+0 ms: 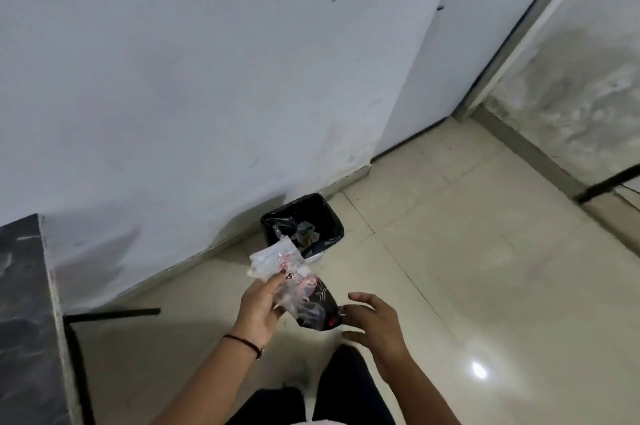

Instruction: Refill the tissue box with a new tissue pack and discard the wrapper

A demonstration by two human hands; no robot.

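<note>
My left hand [260, 309] is closed on a crumpled clear plastic wrapper [277, 258] with pink and black print, held up in front of me. Part of the wrapper hangs down to the right, a dark printed piece [317, 308]. My right hand [372, 320] hovers just right of that piece with fingers spread, its thumb near or touching the edge. Beyond the wrapper, on the floor against the wall, stands a small bin [334, 220] lined with a black bag and holding some rubbish. The tissue box is out of view.
A dark marble-topped table [24, 303] with black metal legs [114, 314] fills the left edge. White wall ahead, a door and its frame [519, 26] at the right. The floor is glossy beige tile [467, 269]. My legs in dark trousers show at the bottom.
</note>
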